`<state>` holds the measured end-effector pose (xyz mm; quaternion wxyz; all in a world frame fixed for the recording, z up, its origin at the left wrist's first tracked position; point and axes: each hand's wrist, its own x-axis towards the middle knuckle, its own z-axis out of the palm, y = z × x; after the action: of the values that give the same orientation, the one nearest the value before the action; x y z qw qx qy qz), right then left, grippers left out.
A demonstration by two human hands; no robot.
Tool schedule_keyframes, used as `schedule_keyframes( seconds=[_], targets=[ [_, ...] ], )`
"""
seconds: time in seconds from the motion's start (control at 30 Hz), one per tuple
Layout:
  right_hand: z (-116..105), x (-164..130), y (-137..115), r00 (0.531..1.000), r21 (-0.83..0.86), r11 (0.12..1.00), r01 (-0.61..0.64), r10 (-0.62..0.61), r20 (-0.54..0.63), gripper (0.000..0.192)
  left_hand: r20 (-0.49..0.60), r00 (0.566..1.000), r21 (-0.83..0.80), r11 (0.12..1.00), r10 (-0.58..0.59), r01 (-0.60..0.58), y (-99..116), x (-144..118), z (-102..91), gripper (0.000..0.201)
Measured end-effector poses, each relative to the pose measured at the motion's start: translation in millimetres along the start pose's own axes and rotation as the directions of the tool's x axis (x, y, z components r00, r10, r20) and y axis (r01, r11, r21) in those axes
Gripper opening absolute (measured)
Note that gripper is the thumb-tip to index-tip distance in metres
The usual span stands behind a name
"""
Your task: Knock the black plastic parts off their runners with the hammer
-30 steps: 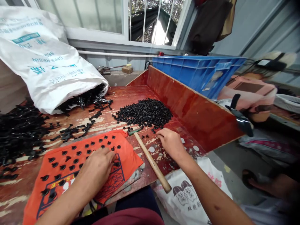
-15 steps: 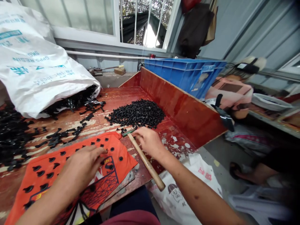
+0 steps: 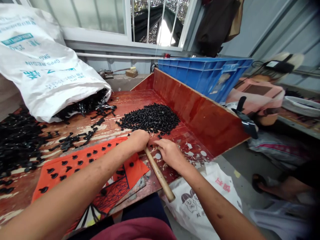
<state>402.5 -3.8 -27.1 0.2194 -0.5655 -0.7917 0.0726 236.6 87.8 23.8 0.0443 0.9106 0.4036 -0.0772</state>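
Note:
My left hand (image 3: pixel 140 140) reaches across the orange cloth (image 3: pixel 112 193) to the hammer head's end. Its fingers are closed and turned down; what they hold, if anything, is hidden. The wooden-handled hammer (image 3: pixel 160 175) lies with its handle pointing toward me, its head covered by that hand. Just right of the handle is my right hand (image 3: pixel 171 153), fingers partly stretched toward the left hand, with nothing visible in them. Small black plastic pieces (image 3: pixel 80 162) stand spaced out on the cloth. Behind both hands is a heap of small black pieces (image 3: pixel 152 116).
A white resin sack (image 3: pixel 57 73) spills black parts (image 3: pixel 20 140) onto the worn red table (image 3: pixel 130 96). A red board (image 3: pixel 195 116) borders the right side, with a blue crate (image 3: pixel 200 75) behind. A white bag (image 3: pixel 200 206) hangs below. Another person (image 3: pixel 260 93) sits at right.
My left hand has moved from over the cloth up and right to the hammer head. My right hand has shifted slightly right, away from it. The view has swung a little left.

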Motion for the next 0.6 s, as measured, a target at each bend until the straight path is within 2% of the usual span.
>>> schedule_keyframes(
  seconds=[0.1,0.17,0.27,0.37,0.47,0.6],
  targets=[
    [8.4,11.8,-8.0,0.996,0.066,0.995,0.077,-0.079,0.027,0.031,0.01,1.0,-0.033,0.999,0.022,-0.022,-3.7,4.9,-3.4,0.009],
    [13.8,18.2,-11.8,0.996,0.092,0.993,0.08,-0.083,0.021,0.025,0.017,0.999,-0.063,0.997,0.036,-0.035,-1.8,10.3,-2.7,0.01],
    [17.0,19.7,-10.7,0.999,0.113,0.993,0.032,-0.029,-0.024,0.022,-0.006,0.999,-0.119,0.992,0.043,-0.043,0.8,19.1,1.3,0.011],
    [14.1,13.9,-3.4,0.995,0.114,0.992,-0.052,0.061,-0.078,0.025,-0.085,0.996,-0.193,0.98,0.033,-0.049,-6.8,23.9,1.0,0.019],
    [10.0,10.2,-0.1,0.992,0.1,0.992,-0.081,0.09,-0.087,0.026,-0.166,0.986,-0.26,0.964,0.002,-0.046,-21.7,24.7,-6.8,0.025],
    [11.0,19.4,-9.1,0.999,0.081,0.997,-0.007,0.011,-0.046,0.029,-0.18,0.983,-0.33,0.944,-0.039,-0.023,-30.6,16.8,-24.1,0.018]
  ],
)
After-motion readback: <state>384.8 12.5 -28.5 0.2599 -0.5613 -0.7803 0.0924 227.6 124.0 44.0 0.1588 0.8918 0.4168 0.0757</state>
